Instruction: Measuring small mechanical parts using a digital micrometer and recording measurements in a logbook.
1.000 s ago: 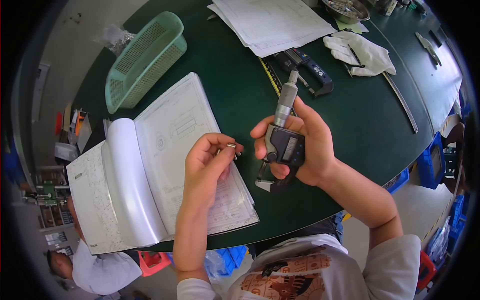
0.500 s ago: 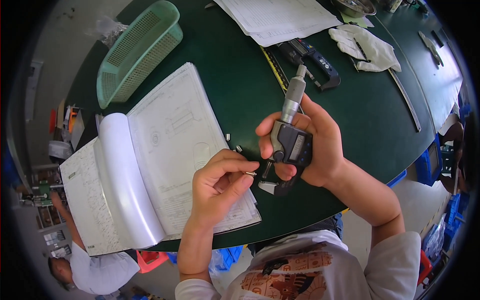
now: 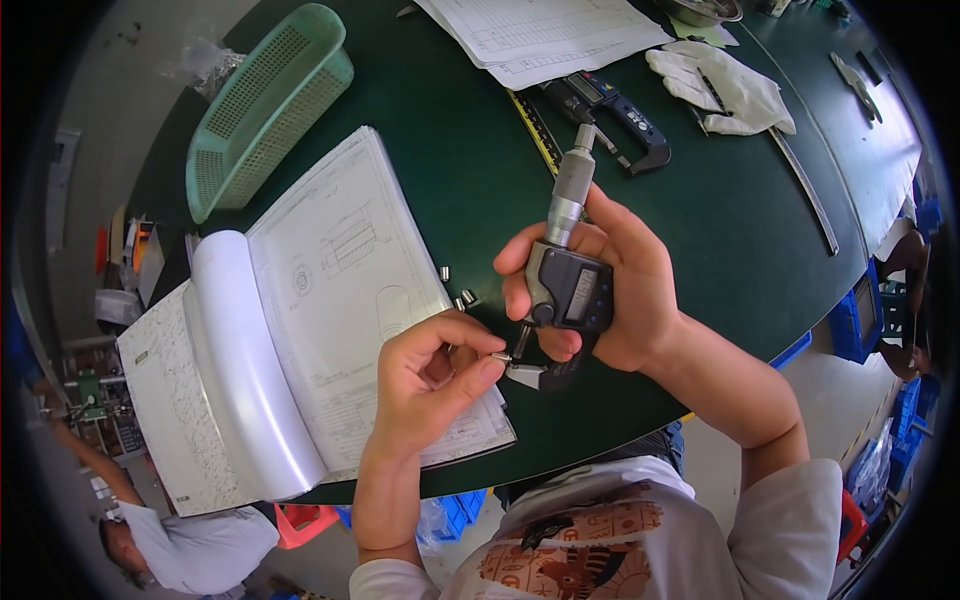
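A digital micrometer (image 3: 572, 285) with a grey thimble and black frame rests in my right hand (image 3: 640, 295), fingers wrapped round it, thimble pointing away from me. My left hand (image 3: 425, 385) pinches a small metal pin (image 3: 502, 357) between thumb and forefinger, at the micrometer's jaw opening. Whether the pin touches both measuring faces cannot be made out. Several short metal cylinders (image 3: 467, 297) lie on the table just beyond my left hand, beside the open binder of drawings (image 3: 345, 290).
A green plastic basket (image 3: 265, 110) stands far left. Toward the back lie paper sheets (image 3: 550, 35), a second digital micrometer (image 3: 625, 115), a yellow-black ruler (image 3: 537, 133), a white glove (image 3: 725, 88) and a metal strip (image 3: 805, 190). Another person (image 3: 190, 540) works at lower left.
My left hand has brought the pin to the micrometer's jaw opening, closing the small gap. The whole view has shifted slightly, and the other person's arm has moved.
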